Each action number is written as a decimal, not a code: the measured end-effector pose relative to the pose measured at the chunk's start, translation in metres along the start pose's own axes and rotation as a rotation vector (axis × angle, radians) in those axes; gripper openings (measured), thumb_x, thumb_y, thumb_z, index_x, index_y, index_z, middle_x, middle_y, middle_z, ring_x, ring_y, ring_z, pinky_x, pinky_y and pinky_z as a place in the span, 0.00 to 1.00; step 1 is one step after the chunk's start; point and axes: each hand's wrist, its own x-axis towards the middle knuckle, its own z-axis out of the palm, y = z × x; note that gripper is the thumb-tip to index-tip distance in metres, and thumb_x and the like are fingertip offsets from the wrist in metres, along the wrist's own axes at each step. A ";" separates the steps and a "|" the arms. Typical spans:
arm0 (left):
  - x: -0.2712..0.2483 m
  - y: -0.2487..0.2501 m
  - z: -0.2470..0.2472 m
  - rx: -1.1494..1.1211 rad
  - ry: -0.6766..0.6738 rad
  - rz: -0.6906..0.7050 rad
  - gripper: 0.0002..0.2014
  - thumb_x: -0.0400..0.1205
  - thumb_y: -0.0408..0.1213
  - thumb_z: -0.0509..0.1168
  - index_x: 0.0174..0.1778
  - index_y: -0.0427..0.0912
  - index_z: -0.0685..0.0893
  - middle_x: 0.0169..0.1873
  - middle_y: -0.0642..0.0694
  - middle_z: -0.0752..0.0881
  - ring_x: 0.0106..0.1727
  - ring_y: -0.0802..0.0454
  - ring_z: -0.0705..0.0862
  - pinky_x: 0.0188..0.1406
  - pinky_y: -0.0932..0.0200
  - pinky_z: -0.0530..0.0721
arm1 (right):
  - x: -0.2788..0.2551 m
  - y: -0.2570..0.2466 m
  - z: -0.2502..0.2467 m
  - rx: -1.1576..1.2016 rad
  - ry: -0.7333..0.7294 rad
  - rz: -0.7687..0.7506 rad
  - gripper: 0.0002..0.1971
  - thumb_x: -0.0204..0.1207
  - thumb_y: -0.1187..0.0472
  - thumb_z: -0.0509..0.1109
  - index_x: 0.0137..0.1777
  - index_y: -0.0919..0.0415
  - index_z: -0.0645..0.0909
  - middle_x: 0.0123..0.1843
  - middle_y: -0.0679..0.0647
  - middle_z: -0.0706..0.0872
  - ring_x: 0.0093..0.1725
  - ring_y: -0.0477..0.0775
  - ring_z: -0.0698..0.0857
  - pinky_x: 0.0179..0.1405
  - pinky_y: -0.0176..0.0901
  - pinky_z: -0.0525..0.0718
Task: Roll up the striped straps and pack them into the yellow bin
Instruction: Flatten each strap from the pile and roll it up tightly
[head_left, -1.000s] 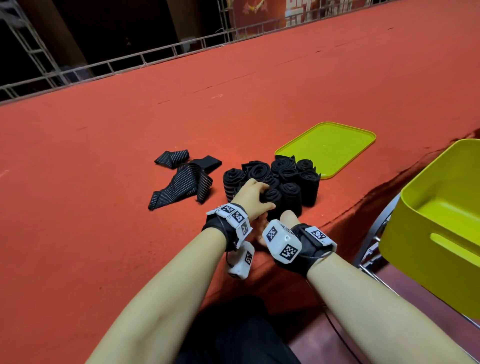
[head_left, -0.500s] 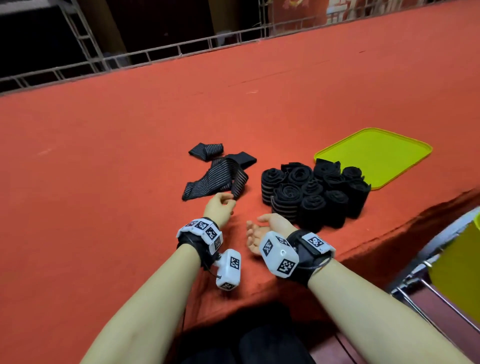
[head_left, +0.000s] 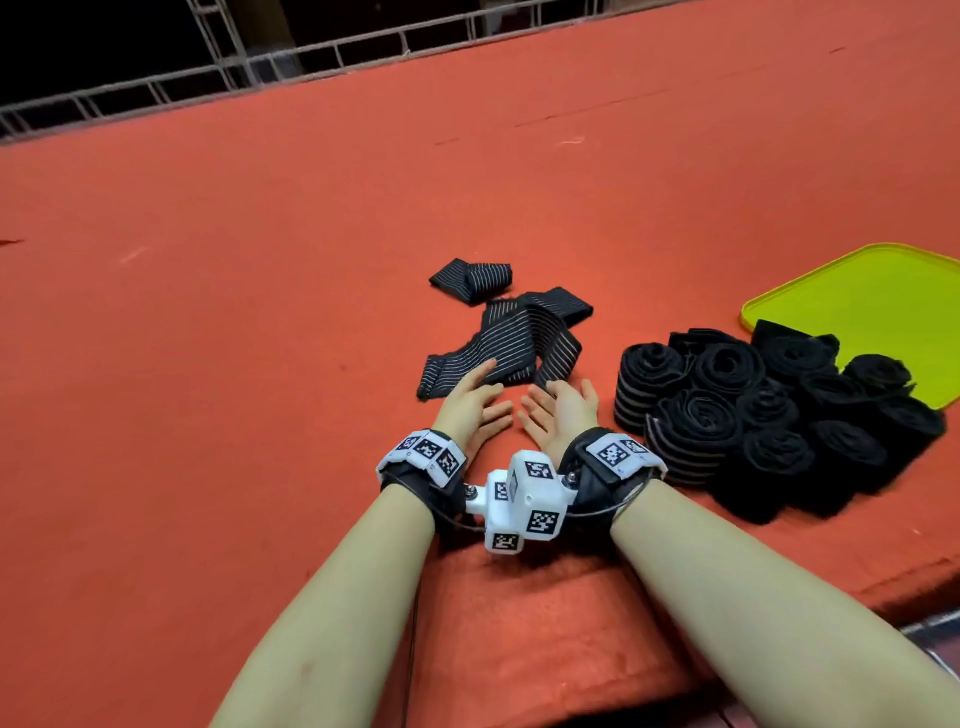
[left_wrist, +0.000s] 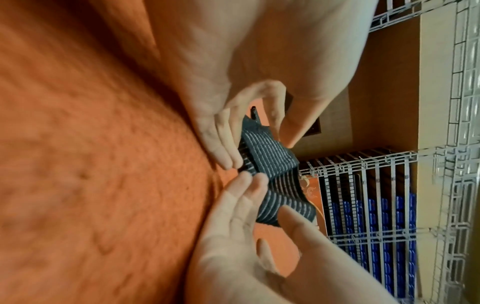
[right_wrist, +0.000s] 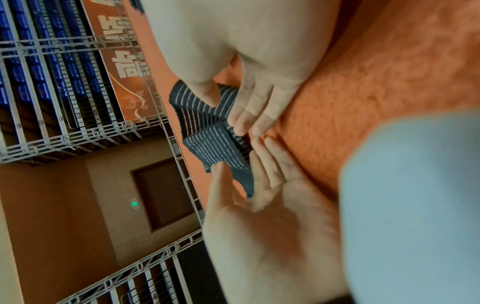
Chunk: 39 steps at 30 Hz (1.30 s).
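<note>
My left hand (head_left: 470, 405) and right hand (head_left: 563, 410) lay with fingers spread wide, touching the near edge of the loose striped strap (head_left: 506, 345). Rolled straps (head_left: 696, 410) stood just to my right

Loose straps (head_left: 511, 338) lie left of the rolled straps (head_left: 753, 415); the tray (head_left: 878, 306) sits far right behind them.

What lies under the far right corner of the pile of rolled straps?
The pile of rolled straps overlaps the near left corner of the yellow-green tray; elsewhere it sits on the red cloth. Whatever lies beneath the rolls is covered.
</note>
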 end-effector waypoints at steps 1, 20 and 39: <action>0.005 0.000 0.001 -0.024 -0.009 0.002 0.21 0.86 0.28 0.55 0.73 0.50 0.74 0.65 0.41 0.78 0.65 0.42 0.81 0.56 0.55 0.84 | 0.003 0.000 -0.001 -0.017 -0.027 -0.019 0.30 0.83 0.66 0.59 0.81 0.45 0.55 0.46 0.59 0.84 0.39 0.53 0.84 0.42 0.47 0.86; 0.003 0.001 -0.032 -0.309 0.309 0.251 0.12 0.81 0.18 0.57 0.54 0.31 0.83 0.30 0.49 0.88 0.29 0.60 0.85 0.31 0.71 0.83 | 0.009 -0.004 -0.006 -0.119 -0.005 0.050 0.05 0.77 0.65 0.62 0.41 0.65 0.76 0.29 0.57 0.74 0.24 0.50 0.72 0.22 0.40 0.78; -0.134 -0.010 -0.163 -0.232 0.642 0.383 0.11 0.79 0.21 0.63 0.51 0.38 0.84 0.37 0.42 0.88 0.35 0.52 0.87 0.39 0.58 0.87 | -0.052 0.006 -0.032 -0.483 0.024 -0.044 0.16 0.80 0.71 0.59 0.34 0.52 0.67 0.47 0.55 0.79 0.59 0.63 0.81 0.47 0.44 0.79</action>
